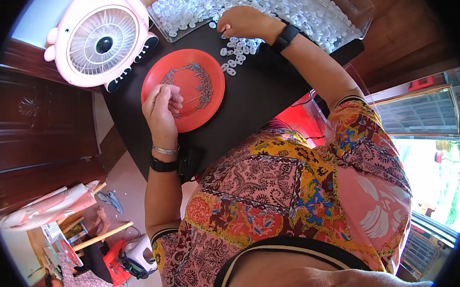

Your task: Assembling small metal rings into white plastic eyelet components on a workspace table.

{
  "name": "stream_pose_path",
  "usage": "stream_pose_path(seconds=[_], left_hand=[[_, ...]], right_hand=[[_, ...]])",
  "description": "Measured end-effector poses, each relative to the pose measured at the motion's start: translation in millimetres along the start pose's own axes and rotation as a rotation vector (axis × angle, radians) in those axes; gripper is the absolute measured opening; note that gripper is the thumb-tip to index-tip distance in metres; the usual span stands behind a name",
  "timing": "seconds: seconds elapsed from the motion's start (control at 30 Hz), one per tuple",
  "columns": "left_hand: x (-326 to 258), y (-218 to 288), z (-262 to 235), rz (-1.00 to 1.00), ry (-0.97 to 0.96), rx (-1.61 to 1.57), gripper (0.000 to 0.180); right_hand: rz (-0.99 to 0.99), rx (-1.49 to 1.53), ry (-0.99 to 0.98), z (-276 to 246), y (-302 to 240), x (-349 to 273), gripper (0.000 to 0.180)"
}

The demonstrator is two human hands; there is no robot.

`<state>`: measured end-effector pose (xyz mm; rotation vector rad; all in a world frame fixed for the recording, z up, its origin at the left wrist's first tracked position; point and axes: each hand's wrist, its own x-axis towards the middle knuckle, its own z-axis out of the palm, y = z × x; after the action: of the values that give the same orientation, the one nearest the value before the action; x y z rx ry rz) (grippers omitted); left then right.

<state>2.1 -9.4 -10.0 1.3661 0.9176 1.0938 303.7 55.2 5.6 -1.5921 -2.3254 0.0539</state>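
White plastic rings (234, 51), small and oval, are lying loose on the black counter (259, 98) just under the right hand (244, 22), which is reaching over them with fingers curled down and pressed together on the little heap; whether a piece is pinched between them I cannot tell. Beyond those fingers, two clear plastic trays (306, 9) are sitting heaped with many more of the same white pieces, so the stock looks far from used up.

Over at the left hand (161, 106), the fingers are bunched tight, pinching a thin pale stick or wire (190, 99) that is poking out toward the middle of the round red plastic plate (185, 88). Around that plate, just past the fingertips, a ring of small dark grey pieces (202, 81) is lying in a loose loop. By my reading, that loop is what is done so far, a modest amount, and the bulk of the white pieces is left to go.

Up beyond the left hand, a pink round desk fan (99, 41) is facing the camera.
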Motion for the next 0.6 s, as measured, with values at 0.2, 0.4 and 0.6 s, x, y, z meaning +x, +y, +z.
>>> stream_pose_path(seconds=[0.2,0.4,0.6], left_hand=[[1.1,-0.7,-2.4,0.01,-0.013,0.0,0.025],[0.6,1.9,-0.1,0.002,-0.001,-0.024,0.025],[0.8,5.5,-0.3,0.029,0.002,-0.041,0.024]], right_hand=[[0.037,-0.122,-0.063,13.1,-1.5,4.0,0.014],[0.116,-0.012,-0.131,10.2,4.9,7.8,0.01],[0.047,0.385,-0.08,5.6,5.8,4.0,0.022]])
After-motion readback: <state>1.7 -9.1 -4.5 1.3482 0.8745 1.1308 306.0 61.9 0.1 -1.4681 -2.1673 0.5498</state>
